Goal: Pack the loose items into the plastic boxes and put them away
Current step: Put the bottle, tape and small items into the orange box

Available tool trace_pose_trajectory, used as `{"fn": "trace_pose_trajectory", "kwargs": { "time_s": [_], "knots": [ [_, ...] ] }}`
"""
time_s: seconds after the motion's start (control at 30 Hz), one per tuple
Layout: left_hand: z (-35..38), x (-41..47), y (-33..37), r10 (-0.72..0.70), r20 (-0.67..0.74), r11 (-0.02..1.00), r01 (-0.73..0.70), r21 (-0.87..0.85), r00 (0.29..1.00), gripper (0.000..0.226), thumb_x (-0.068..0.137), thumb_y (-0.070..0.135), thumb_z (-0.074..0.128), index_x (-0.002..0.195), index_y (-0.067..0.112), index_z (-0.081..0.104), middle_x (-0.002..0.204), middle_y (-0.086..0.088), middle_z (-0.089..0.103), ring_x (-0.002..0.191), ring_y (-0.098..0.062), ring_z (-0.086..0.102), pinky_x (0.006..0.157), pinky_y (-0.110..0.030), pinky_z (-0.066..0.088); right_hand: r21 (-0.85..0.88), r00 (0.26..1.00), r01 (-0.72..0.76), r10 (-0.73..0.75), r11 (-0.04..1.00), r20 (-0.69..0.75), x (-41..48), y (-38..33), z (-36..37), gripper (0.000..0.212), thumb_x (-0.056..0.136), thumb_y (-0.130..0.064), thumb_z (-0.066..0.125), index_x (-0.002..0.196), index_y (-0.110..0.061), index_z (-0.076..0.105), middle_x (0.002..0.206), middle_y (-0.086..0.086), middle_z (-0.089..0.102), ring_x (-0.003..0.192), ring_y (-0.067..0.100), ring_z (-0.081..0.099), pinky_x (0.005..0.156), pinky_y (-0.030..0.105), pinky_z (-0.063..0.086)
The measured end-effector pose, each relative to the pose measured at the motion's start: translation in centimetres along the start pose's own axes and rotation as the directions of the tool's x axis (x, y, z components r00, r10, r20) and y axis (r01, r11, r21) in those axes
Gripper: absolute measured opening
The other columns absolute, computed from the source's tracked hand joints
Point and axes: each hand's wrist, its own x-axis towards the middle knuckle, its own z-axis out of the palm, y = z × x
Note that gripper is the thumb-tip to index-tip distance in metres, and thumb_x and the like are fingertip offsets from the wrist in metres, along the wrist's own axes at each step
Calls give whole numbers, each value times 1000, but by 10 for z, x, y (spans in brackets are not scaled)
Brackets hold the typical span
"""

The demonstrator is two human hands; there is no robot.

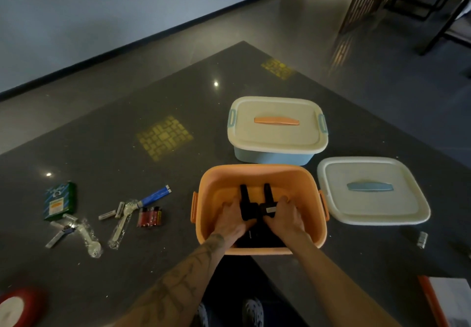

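1. L hand (230, 221) & R hand (285, 216) each clasp a black gadget: L gadget (246, 199) & R gadget (268, 195) side by side, low inside the orange box (254, 172), prob. to lay both flat
2. Loose lid (372, 207) sits right of box, leaving mouth free; blue box (274, 157), lidded, just beyond
3. Small items (122, 214) wait left on dark polished table (153, 92); grey floor (369, 77), pale wall (102, 8) far
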Motion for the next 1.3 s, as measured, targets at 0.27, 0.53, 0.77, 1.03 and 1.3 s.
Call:
{"fn": "trace_pose_trajectory", "kwargs": {
  "time_s": [0.27,0.53,0.77,1.03,1.3],
  "knots": [
    [4,5,2,96,106,992,-86,-90,990,60,84,36,78,136,42,49,138,6,58,131,-22,53,107,-39,39,-37,998,-21,19,999,-55,-2,15,-8,77,90,-27,68,153,-27,23,139,5,49,121,26,56,98,40,51],
    [4,-3,8,166,73,985,-169,39,983,55,93,45,66,143,42,45,136,5,55,124,-21,56,109,-42,43,-41,994,28,-32,999,-104,-7,17,-13,77,91,-38,65,154,-29,22,142,2,48,124,25,55,102,41,49],
    [-8,-32,13,350,-103,912,-314,264,931,53,98,45,55,147,35,36,131,0,50,111,-19,58,91,-37,55,-39,983,135,-139,990,-119,-15,-5,-23,42,89,-45,63,120,-26,43,120,0,48,107,22,55,87,41,51],
    [-74,-76,-23,332,-493,943,-287,167,804,44,102,46,48,143,34,38,139,6,44,125,-15,48,101,-39,49,-23,890,438,-437,899,-131,-27,-100,-22,48,91,-38,62,133,-19,48,130,9,50,116,31,51,96,47,47],
    [-156,-119,-142,43,-710,997,-71,-9,703,41,98,36,58,138,28,52,128,7,52,119,-13,52,93,-31,50,29,754,654,-648,756,-106,-76,-228,34,48,89,-39,70,130,-23,50,130,2,49,117,20,53,86,28,46]
  ]
}}
